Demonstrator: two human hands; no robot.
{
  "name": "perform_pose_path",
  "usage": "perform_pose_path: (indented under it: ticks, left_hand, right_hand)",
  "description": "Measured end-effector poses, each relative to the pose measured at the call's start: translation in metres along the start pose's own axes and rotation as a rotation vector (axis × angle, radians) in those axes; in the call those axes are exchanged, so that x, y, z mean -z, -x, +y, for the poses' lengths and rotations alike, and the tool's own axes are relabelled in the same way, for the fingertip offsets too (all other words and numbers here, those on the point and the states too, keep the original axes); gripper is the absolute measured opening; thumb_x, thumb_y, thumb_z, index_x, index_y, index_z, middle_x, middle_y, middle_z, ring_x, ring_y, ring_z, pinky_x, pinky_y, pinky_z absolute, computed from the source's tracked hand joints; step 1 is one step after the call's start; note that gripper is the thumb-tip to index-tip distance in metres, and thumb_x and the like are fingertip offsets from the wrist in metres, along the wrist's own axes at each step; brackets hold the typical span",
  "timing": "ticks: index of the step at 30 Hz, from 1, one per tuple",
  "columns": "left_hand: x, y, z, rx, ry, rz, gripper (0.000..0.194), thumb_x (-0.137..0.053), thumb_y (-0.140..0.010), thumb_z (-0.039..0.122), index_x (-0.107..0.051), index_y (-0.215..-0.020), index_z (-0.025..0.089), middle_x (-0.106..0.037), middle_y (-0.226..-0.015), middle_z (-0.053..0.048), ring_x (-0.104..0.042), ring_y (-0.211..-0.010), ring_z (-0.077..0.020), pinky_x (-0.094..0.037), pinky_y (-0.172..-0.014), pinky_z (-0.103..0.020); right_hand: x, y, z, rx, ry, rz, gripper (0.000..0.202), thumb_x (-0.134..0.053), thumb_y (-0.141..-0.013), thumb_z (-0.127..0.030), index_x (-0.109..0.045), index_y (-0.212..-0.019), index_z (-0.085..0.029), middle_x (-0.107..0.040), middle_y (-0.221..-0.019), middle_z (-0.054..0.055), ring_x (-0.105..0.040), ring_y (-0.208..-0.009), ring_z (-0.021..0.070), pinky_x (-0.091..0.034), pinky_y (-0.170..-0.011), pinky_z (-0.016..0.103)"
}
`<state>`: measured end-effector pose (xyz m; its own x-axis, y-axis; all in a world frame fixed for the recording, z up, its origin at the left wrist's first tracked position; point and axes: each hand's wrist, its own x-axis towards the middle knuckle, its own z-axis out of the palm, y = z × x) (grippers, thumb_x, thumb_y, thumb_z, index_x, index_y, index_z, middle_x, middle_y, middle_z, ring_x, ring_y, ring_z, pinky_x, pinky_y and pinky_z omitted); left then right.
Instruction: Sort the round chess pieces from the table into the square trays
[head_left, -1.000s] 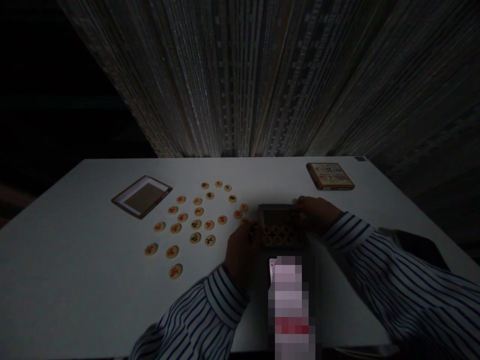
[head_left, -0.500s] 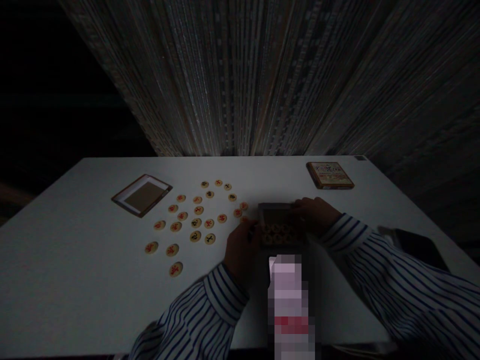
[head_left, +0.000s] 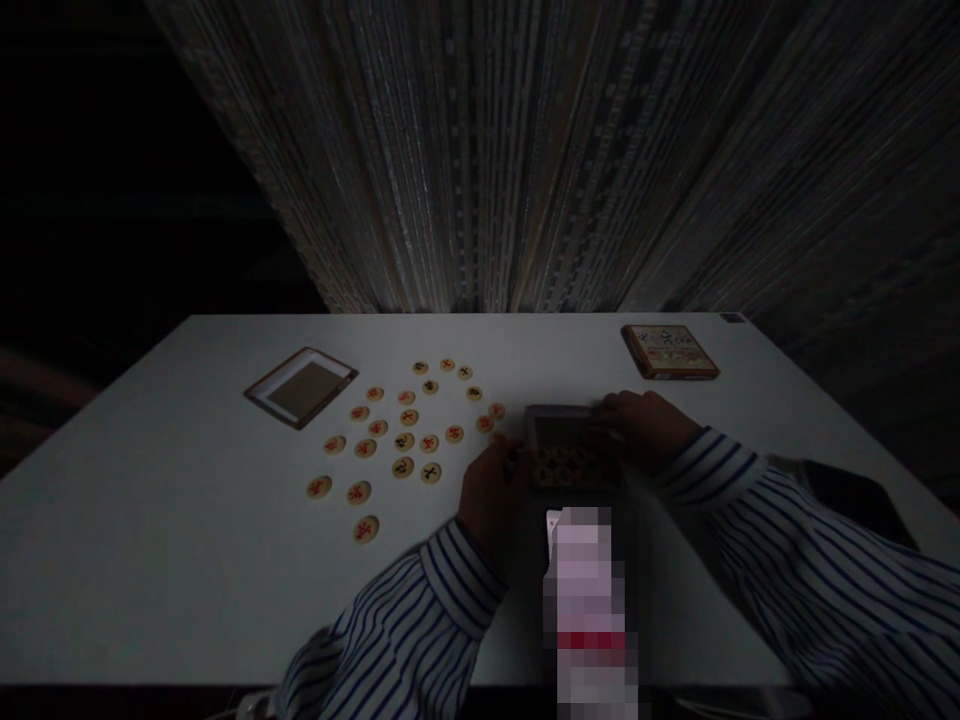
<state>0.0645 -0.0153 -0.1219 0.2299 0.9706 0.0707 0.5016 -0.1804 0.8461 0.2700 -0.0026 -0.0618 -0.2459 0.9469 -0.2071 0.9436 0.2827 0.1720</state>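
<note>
In front of me lies a small open box (head_left: pixel 559 411) with xiangqi pieces (head_left: pixel 562 470) in rows in its near half; the far half shows a bare bottom. My left hand (head_left: pixel 495 490) is at the box's left side, fingers bent against its edge. Across the right side reaches my right hand (head_left: pixel 649 430), its curled fingers over the far right rim, the fingertips lost in shadow. Several loose round xiangqi pieces (head_left: pixel 407 417), marked red or black, are spread left of the box. One piece (head_left: pixel 496 436) is partly hidden behind my left hand.
An open box lid or tray (head_left: pixel 304 388) lies at the left on the white table (head_left: pixel 187 560). A closed printed box (head_left: pixel 671 352) is at the back right. A lit phone screen (head_left: pixel 585 580), pixelated, is nearest me. A dark flat object (head_left: pixel 859 500) lies beyond my right sleeve.
The view has shifted slightly, so everything sits a little further right. Both hands stay at the box, with hardly any movement relative to it.
</note>
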Motion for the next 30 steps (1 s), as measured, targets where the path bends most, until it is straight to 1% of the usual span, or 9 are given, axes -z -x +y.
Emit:
perform_pose_path:
  ticks: [3,5,9,14,18,21,24,27,30]
  left_hand:
    - [0.005,0.006,0.003,-0.038,-0.066,0.002,0.023,-0.049,-0.082,0.023,-0.063,-0.099,0.019,-0.068,-0.086,-0.004,-0.061,-0.075,-0.0150,-0.049,-0.068,-0.027]
    - [0.011,0.011,0.003,-0.064,-0.135,-0.018,0.020,-0.050,-0.080,0.020,-0.064,-0.094,0.019,-0.067,-0.085,-0.004,-0.061,-0.075,-0.0151,-0.049,-0.070,-0.027]
    - [0.028,0.026,0.001,-0.104,-0.265,-0.043,0.016,-0.050,-0.078,0.014,-0.065,-0.084,0.017,-0.066,-0.082,-0.005,-0.060,-0.077,-0.0158,-0.048,-0.073,-0.029]
    - [0.061,0.046,-0.007,-0.115,-0.316,-0.021,0.012,-0.052,-0.078,0.014,-0.063,-0.081,0.017,-0.065,-0.079,-0.004,-0.060,-0.077,-0.0160,-0.048,-0.074,-0.029]
    - [0.092,0.056,-0.017,-0.091,-0.359,0.011,0.014,-0.049,-0.081,0.019,-0.063,-0.084,0.018,-0.065,-0.084,-0.004,-0.060,-0.079,-0.0168,-0.048,-0.075,-0.031]
    - [0.114,0.055,-0.028,-0.054,-0.417,0.050,0.018,-0.049,-0.082,0.023,-0.063,-0.092,0.017,-0.065,-0.089,-0.006,-0.060,-0.083,-0.0186,-0.047,-0.077,-0.034]
    - [0.130,0.049,-0.036,-0.023,-0.508,0.067,0.022,-0.052,-0.080,0.023,-0.062,-0.099,0.016,-0.065,-0.095,-0.008,-0.058,-0.090,-0.0205,-0.046,-0.082,-0.036]
    - [0.136,0.037,-0.041,-0.006,-0.636,0.036,0.025,-0.054,-0.079,0.024,-0.062,-0.101,0.017,-0.064,-0.098,-0.008,-0.057,-0.093,-0.0221,-0.043,-0.085,-0.037]
    - [0.134,0.027,-0.044,0.009,-0.744,-0.017,0.022,-0.054,-0.079,0.027,-0.063,-0.096,0.017,-0.063,-0.094,-0.009,-0.057,-0.090,-0.0228,-0.044,-0.081,-0.036]
  right_hand:
    - [-0.001,0.003,0.001,0.016,-0.024,0.096,0.025,-0.048,-0.082,-0.029,-0.065,-0.100,-0.024,-0.063,-0.091,0.008,-0.056,-0.085,0.0214,-0.037,-0.065,0.031]
    - [-0.001,0.004,0.000,0.053,-0.046,0.154,0.025,-0.049,-0.082,-0.027,-0.065,-0.101,-0.024,-0.063,-0.089,0.008,-0.056,-0.082,0.0199,-0.037,-0.064,0.030]
    - [0.002,0.004,-0.011,0.128,-0.052,0.172,0.022,-0.050,-0.080,-0.024,-0.066,-0.095,-0.023,-0.063,-0.084,0.007,-0.057,-0.074,0.0180,-0.035,-0.059,0.028]
    - [0.012,-0.003,-0.039,0.234,-0.045,0.194,0.021,-0.045,-0.083,-0.023,-0.066,-0.087,-0.020,-0.063,-0.080,0.007,-0.056,-0.068,0.0170,-0.033,-0.056,0.027]
    - [0.020,-0.014,-0.064,0.313,-0.110,0.161,0.020,-0.047,-0.082,-0.022,-0.066,-0.088,-0.020,-0.063,-0.080,0.006,-0.057,-0.068,0.0153,-0.035,-0.058,0.026]
    - [0.024,-0.024,-0.081,0.377,-0.132,0.149,0.024,-0.043,-0.083,-0.019,-0.066,-0.091,-0.020,-0.064,-0.080,0.007,-0.057,-0.069,0.0147,-0.036,-0.059,0.026]
    - [0.029,-0.035,-0.100,0.442,-0.166,0.165,0.024,-0.043,-0.083,-0.019,-0.066,-0.091,-0.019,-0.065,-0.086,0.008,-0.058,-0.074,0.0164,-0.038,-0.063,0.028]
    - [0.033,-0.043,-0.118,0.456,-0.200,0.156,0.023,-0.045,-0.082,-0.019,-0.066,-0.089,-0.019,-0.065,-0.090,0.009,-0.059,-0.081,0.0189,-0.039,-0.068,0.031]
    - [0.035,-0.049,-0.132,0.485,-0.224,0.173,0.022,-0.048,-0.080,-0.018,-0.066,-0.091,-0.019,-0.066,-0.089,0.008,-0.058,-0.082,0.0199,-0.039,-0.071,0.034]
